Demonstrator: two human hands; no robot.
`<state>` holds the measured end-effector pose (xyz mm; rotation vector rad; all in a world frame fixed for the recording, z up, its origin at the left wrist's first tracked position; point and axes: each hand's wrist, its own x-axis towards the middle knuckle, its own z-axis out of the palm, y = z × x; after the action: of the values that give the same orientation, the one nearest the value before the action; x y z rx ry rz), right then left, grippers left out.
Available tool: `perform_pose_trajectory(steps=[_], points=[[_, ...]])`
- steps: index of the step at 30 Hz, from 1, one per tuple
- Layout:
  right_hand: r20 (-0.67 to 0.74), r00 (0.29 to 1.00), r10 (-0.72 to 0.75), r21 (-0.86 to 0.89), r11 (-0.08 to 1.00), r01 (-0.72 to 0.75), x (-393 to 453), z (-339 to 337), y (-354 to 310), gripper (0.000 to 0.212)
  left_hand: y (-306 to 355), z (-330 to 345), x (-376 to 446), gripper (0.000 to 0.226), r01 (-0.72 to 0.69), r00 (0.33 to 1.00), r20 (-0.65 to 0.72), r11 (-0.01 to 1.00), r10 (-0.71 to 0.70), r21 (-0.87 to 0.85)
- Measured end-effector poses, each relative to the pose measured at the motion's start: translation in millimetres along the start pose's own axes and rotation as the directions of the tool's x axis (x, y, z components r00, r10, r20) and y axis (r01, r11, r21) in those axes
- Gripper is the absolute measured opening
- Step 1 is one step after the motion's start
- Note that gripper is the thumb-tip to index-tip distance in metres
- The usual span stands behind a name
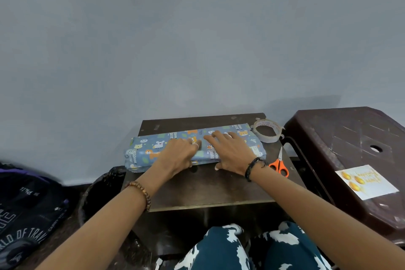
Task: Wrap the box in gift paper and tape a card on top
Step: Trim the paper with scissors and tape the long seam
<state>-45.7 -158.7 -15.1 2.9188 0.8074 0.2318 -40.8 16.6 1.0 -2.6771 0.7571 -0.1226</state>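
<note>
A flat box wrapped in blue animal-print gift paper point(151, 151) lies across the far half of a small dark table point(210, 190). My left hand point(179, 154) rests on top of it near the middle, fingers bent down onto the paper. My right hand point(230, 149) lies flat on the paper just to the right, fingers stretched toward the far edge, thumb at the near edge. A white card with gold balloons point(367, 182) lies on a brown plastic stool point(350, 138) at the right. A tape roll point(267, 130) sits at the table's far right corner.
Orange-handled scissors point(279, 165) lie on the table's right side, near my right wrist. A black bin point(100, 193) stands left of the table and a dark printed bag point(26, 210) lies at far left. A grey wall rises right behind the table.
</note>
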Motion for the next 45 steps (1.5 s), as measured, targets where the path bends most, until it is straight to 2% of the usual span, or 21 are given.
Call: perform_pose_trajectory(steps=[7,10,14,16,19,24,28,30,32,34,35,37,40,43,45], points=[[-0.046,0.996,-0.077,-0.071,0.995,0.074,8.9,0.9,7.4,0.061,-17.3,-12.9,13.8,0.061,-0.025,0.999,0.039,1.0,0.025,-0.001],[-0.029,0.999,-0.042,0.071,0.997,0.044,14.6,-20.2,13.3,0.063,-34.1,-32.7,18.1,0.069,-0.029,0.995,0.094,0.998,0.035,-0.062],[0.144,0.99,0.009,0.32,0.946,-0.055,24.5,-54.9,16.5,0.063,-54.6,-55.4,19.6,0.06,-0.005,0.982,0.188,0.986,0.037,-0.167],[0.221,0.975,0.011,0.373,0.923,-0.095,26.3,-61.5,17.5,0.06,-58.5,-61.8,17.9,0.058,-0.005,0.977,0.209,0.982,0.046,-0.191],[0.265,0.964,0.031,0.444,0.884,-0.151,26.1,-68.5,13.3,0.058,-61.2,-67.8,10.8,0.054,-0.023,0.978,0.198,0.982,0.061,-0.187],[0.227,0.968,0.109,0.547,0.808,-0.219,19.3,-78.1,5.7,0.049,-54.8,-59.8,-2.6,0.058,-0.047,0.993,0.109,0.996,0.056,-0.076],[0.277,0.94,0.198,0.541,0.776,-0.323,11.9,-71.6,4.4,0.047,-36.2,-41.3,-8.5,0.052,-0.006,1.0,0.015,0.995,0.007,-0.1],[0.283,0.931,0.229,0.517,0.781,-0.349,9.4,-69.6,5.5,0.047,-28.5,-27.4,-8.7,0.047,-0.014,0.99,-0.143,0.99,-0.007,-0.14],[0.266,0.934,0.238,0.479,0.808,-0.343,9.2,-71.8,7.9,0.046,-27.1,-15.4,-5.0,0.041,-0.035,0.939,-0.345,0.992,-0.008,-0.12],[0.267,0.938,0.22,0.473,0.819,-0.326,11.1,-75.1,12.4,0.045,-27.5,-12.1,-3.8,0.025,-0.02,0.891,-0.453,0.995,-0.028,-0.1],[0.277,0.938,0.207,0.481,0.816,-0.322,12.5,-75.8,15.1,0.044,-27.4,-10.7,-2.8,0.024,-0.012,0.871,-0.489,0.995,-0.039,-0.101],[0.299,0.935,0.192,0.496,0.805,-0.324,15.7,-73.9,20.2,0.041,-24.0,-7.5,0.4,0.034,0.01,0.85,-0.522,0.994,-0.065,-0.107],[0.295,0.931,0.214,0.499,0.796,-0.342,19.5,-63.4,24.5,0.039,-11.6,-0.2,2.1,0.041,0.075,0.849,-0.489,0.962,-0.199,-0.261],[0.237,0.936,0.259,0.46,0.819,-0.343,20.6,-50.6,22.9,0.034,-2.8,6.7,6.7,0.028,0.164,0.815,-0.469,0.913,-0.339,-0.374],[0.173,0.945,0.278,0.427,0.843,-0.326,21.2,-41.9,19.8,0.031,-0.2,15.6,11.6,0.044,0.198,0.806,-0.451,0.893,-0.384,-0.405]])
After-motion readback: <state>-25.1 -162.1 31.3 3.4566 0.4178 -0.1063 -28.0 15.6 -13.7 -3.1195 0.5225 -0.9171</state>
